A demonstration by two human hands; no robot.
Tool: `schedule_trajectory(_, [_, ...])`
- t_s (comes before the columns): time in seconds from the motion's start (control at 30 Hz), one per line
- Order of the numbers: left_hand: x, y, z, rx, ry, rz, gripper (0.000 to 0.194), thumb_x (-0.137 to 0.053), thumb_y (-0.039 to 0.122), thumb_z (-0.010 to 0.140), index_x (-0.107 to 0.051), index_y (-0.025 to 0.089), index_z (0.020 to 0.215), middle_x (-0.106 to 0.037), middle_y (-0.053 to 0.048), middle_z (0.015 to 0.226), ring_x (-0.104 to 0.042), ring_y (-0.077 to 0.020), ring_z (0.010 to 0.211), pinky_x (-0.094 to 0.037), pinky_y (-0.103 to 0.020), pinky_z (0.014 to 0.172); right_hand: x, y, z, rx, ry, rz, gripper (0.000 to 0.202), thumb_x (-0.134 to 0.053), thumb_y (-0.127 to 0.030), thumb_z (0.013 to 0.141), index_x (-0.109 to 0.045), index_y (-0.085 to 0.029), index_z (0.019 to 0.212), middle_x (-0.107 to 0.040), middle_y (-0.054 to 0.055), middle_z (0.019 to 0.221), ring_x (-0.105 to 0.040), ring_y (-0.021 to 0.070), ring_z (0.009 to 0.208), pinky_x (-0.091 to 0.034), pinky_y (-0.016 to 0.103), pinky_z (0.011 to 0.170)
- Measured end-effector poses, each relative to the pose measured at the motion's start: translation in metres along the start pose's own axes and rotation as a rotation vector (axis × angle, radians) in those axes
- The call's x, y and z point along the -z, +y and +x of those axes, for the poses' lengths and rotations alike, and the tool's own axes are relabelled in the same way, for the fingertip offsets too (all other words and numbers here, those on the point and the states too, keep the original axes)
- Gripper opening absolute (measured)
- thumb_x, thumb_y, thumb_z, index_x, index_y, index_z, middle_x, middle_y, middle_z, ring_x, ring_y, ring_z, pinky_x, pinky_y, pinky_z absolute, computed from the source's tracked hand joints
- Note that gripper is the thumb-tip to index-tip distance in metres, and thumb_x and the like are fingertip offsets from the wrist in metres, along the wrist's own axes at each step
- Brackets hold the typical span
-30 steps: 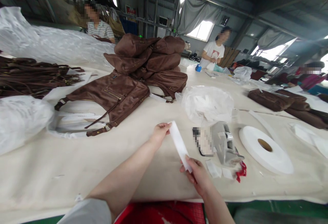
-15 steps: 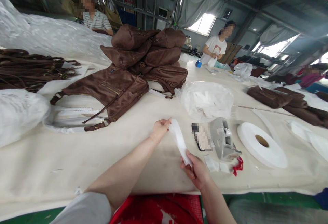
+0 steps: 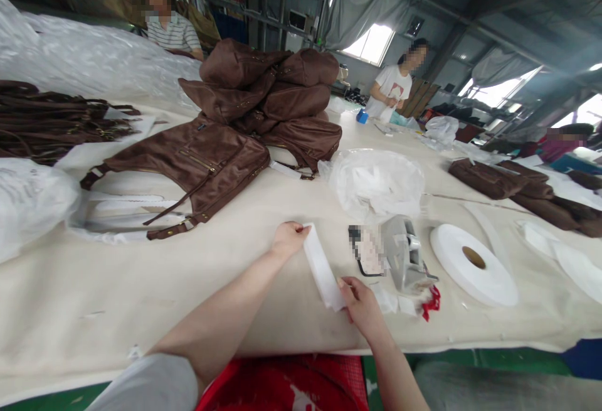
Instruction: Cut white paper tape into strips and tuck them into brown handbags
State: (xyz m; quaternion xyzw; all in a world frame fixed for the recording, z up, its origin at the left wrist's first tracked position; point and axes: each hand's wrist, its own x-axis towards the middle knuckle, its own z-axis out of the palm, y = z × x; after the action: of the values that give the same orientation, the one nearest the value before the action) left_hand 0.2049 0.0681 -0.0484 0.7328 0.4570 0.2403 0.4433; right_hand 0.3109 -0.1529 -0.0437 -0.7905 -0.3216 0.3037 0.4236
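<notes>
The narrow, flat, white strip [image 3: 320, 265] stretches between the two bare hands over the cream-covered table [image 3: 226, 323], the left hand [image 3: 288, 239] pinching its far end between thumb and fingers and the right hand [image 3: 361, 304] gripping the near end at its right edge. Each hand is at its own end, so neither is nearer the strip as a whole. Its long axis slants from far left to near right, the near end pointing toward the person's body.

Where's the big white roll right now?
In the head view, the white roll lies on the table toward the right, just right of the grey dispenser.
</notes>
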Motion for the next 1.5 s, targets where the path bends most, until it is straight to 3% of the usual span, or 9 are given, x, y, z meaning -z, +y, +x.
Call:
schedule_trajectory(0.27, [0.001, 0.000, -0.001, 0.013, 0.008, 0.067, 0.036, -0.059, 0.036, 0.079, -0.061, 0.019, 0.047, -0.049, 0.001, 0.045, -0.046, -0.0125, 0.047, -0.026, -0.025, 0.050, 0.009, 0.001, 0.003, -0.029, -0.047, -0.025, 0.042, -0.056, -0.057, 0.083, -0.064, -0.020, 0.067, -0.045, -0.005, 0.041, -0.037, 0.0114, 0.038, -0.025, 0.027, 0.043])
schedule_trajectory(0.5, [0.001, 0.002, -0.002, 0.005, -0.002, 0.112, 0.038, -0.060, 0.037, 0.079, -0.060, 0.020, 0.044, -0.053, -0.001, 0.045, -0.049, -0.0140, 0.048, -0.028, -0.026, 0.050, 0.007, -0.006, 0.001, -0.037, -0.115, 0.072, 0.035, -0.077, -0.047, 0.065, -0.062, -0.017, 0.055, -0.048, -0.004, 0.050, -0.038, 0.0102, 0.051, -0.023, 0.024, 0.048])
schedule_trajectory(0.73, [0.000, 0.000, 0.000, 0.010, -0.014, 0.140, 0.035, -0.061, 0.038, 0.077, -0.064, 0.020, 0.048, -0.061, -0.004, 0.050, -0.058, -0.0172, 0.055, -0.034, -0.026, 0.053, 0.004, -0.010, 0.001, -0.196, -0.156, 0.397, 0.042, -0.073, -0.057, 0.068, -0.055, -0.019, 0.066, -0.029, -0.011, 0.044, -0.015, 0.0044, 0.040, -0.008, 0.023, 0.039])
schedule_trajectory(0.9, [-0.002, -0.001, 0.000, 0.000, -0.007, 0.155, 0.033, -0.061, 0.039, 0.078, -0.067, 0.022, 0.051, -0.064, -0.005, 0.055, -0.061, -0.0195, 0.062, -0.037, -0.026, 0.057, 0.002, -0.011, 0.003, -0.236, -0.185, 0.601, 0.037, -0.082, -0.043, 0.065, -0.054, -0.018, 0.066, -0.036, -0.010, 0.044, -0.020, 0.0028, 0.038, -0.008, 0.020, 0.038])
schedule_trajectory(1.07, [-0.003, -0.003, 0.002, 0.003, -0.003, 0.175, 0.036, -0.055, 0.041, 0.082, -0.067, 0.021, 0.054, -0.064, -0.005, 0.056, -0.061, -0.0201, 0.061, -0.036, -0.027, 0.056, 0.011, -0.013, 0.002, -0.357, -0.294, 0.829, 0.031, -0.077, -0.042, 0.070, -0.060, -0.016, 0.074, -0.056, -0.003, 0.065, -0.022, 0.0020, 0.041, -0.011, 0.017, 0.036])
schedule_trajectory(1.23, [-0.003, -0.003, 0.003, 0.004, -0.011, 0.200, 0.037, -0.054, 0.042, 0.082, -0.067, 0.021, 0.055, -0.065, -0.007, 0.059, -0.062, -0.0212, 0.063, -0.037, -0.028, 0.057, 0.020, -0.015, 0.002, -0.429, -0.401, 1.029, 0.026, -0.076, -0.035, 0.072, -0.058, -0.016, 0.074, -0.055, -0.004, 0.067, -0.017, 0.0006, 0.041, -0.012, 0.012, 0.034])
schedule_trajectory(1.5, [-0.001, -0.002, 0.006, 0.049, -0.068, 0.257, 0.036, -0.052, 0.043, 0.082, -0.072, 0.021, 0.062, -0.069, -0.006, 0.063, -0.065, -0.0218, 0.068, -0.042, -0.027, 0.060, 0.021, -0.010, 0.001, -0.405, -0.451, 1.165, 0.021, -0.069, -0.025, 0.078, -0.050, -0.019, 0.075, -0.052, -0.007, 0.065, -0.021, 0.0004, 0.039, -0.019, 0.008, 0.032])
